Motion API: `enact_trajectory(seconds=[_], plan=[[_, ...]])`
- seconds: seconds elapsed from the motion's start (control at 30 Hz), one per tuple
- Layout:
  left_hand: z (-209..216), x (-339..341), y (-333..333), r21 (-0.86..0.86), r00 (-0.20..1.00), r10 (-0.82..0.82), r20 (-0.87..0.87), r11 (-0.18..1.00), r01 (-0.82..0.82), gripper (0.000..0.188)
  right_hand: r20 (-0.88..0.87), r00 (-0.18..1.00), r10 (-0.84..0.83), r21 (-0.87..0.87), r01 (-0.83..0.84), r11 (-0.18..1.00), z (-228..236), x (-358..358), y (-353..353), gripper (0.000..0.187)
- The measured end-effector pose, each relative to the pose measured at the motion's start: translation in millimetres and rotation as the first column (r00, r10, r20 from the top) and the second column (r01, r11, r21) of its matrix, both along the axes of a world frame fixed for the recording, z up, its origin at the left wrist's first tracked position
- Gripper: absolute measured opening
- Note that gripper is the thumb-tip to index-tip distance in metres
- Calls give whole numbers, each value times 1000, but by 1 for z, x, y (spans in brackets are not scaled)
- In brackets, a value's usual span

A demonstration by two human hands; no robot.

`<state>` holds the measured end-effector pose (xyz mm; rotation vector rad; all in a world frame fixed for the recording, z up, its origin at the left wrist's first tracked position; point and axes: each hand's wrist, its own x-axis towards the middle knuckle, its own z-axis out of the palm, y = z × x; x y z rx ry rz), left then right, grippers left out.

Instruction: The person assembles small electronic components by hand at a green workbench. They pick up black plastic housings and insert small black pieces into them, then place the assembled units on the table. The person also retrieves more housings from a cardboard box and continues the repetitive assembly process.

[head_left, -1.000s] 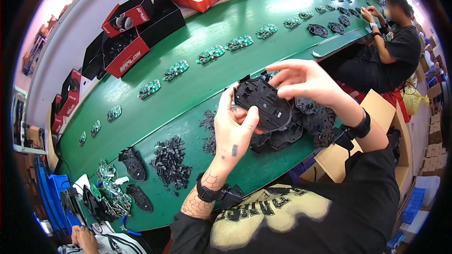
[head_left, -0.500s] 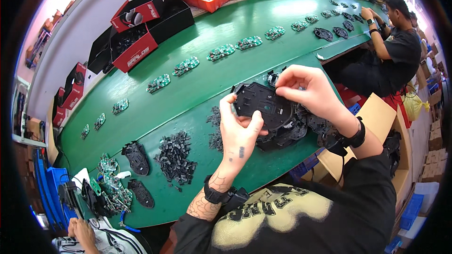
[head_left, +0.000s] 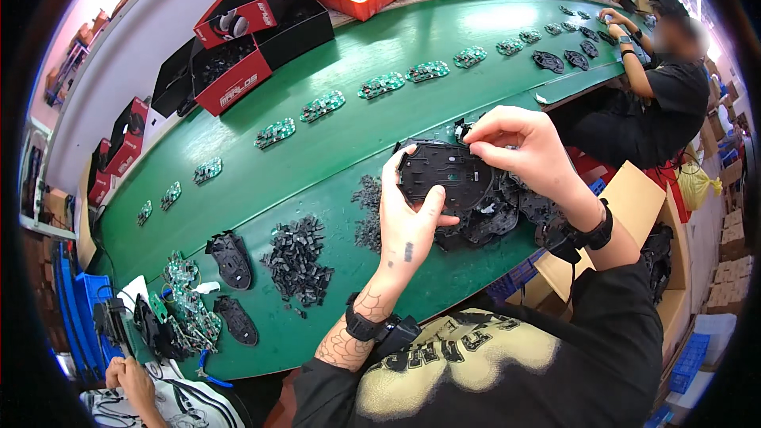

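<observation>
My left hand (head_left: pixel 406 218) holds a black plastic shell (head_left: pixel 445 177) by its left side, thumb across its lower face and fingers behind. The shell is tilted toward me, and ribs and small slots show on it. At its upper right corner, my right hand (head_left: pixel 523 145) has thumb and forefinger pinched together. What they grip is hidden by the fingertips. A small black and whitish part (head_left: pixel 462 131) shows just beside them. Under and behind the held shell lies a heap of similar black shells (head_left: pixel 489 227), partly covered by it.
Small black plastic pieces (head_left: pixel 298 260) lie heaped left of my hands, with a finer pile (head_left: pixel 367 214) nearer. Green circuit boards (head_left: pixel 381 85) line the green bench (head_left: pixel 333 150). Left stand two black shells (head_left: pixel 230 260) and tangled boards (head_left: pixel 194 317). Co-workers sit at both ends; an open carton (head_left: pixel 626 198) is right.
The shell has tipped slightly in my left hand, its upper edge leaning differently. My right hand stays pinched at the same corner. The view has shifted a little.
</observation>
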<state>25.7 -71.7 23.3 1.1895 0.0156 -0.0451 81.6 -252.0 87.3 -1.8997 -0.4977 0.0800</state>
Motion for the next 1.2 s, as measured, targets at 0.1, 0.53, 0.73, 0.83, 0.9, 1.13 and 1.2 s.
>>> enact_trajectory(seconds=[0.1,0.53,0.73,0.83,0.9,1.13,1.2], plan=[[-2,-1,0,17,1000,-16,24,1000,15,55,113,994,9,-147,8,989,2,-3,3,10],[2,9,-10,88,990,-114,86,990,106,54,-475,861,181,240,-71,968,-29,23,-15,25],[-8,36,15,508,983,-84,166,862,-12,52,-482,876,-22,162,113,980,-33,112,-72,31],[-27,55,32,863,935,-66,349,411,-293,49,-425,780,-460,-100,464,880,-63,185,-157,43],[-46,66,34,909,935,-88,345,280,-309,50,-352,688,-634,-146,629,764,-99,221,-215,48],[-79,84,34,956,959,-50,279,105,-273,45,270,689,-672,-465,705,536,-165,266,-256,47],[-81,88,32,957,967,-76,245,178,-229,41,225,727,-649,-443,669,597,-169,266,-265,34]])
